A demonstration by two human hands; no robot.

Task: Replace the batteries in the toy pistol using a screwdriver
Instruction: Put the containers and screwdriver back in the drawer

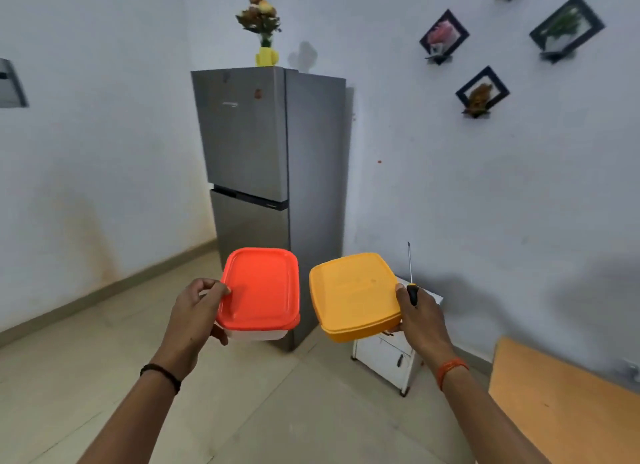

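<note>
My left hand (195, 311) grips a clear plastic box with an orange-red lid (261, 287) by its left edge, held up in front of me. My right hand (420, 320) holds a box with a yellow lid (353, 294) by its right edge. The same hand also clamps a screwdriver (411, 283) with a black handle, its thin shaft pointing straight up. Both lids are on, so what the boxes hold is hidden. No toy pistol or batteries are in sight.
A tall grey fridge (270, 172) stands ahead in the corner, a yellow vase of flowers (265, 27) on top. A small white cabinet (391, 356) sits right of it. An orange-brown table (568, 404) edge is at the lower right. Tiled floor lies below.
</note>
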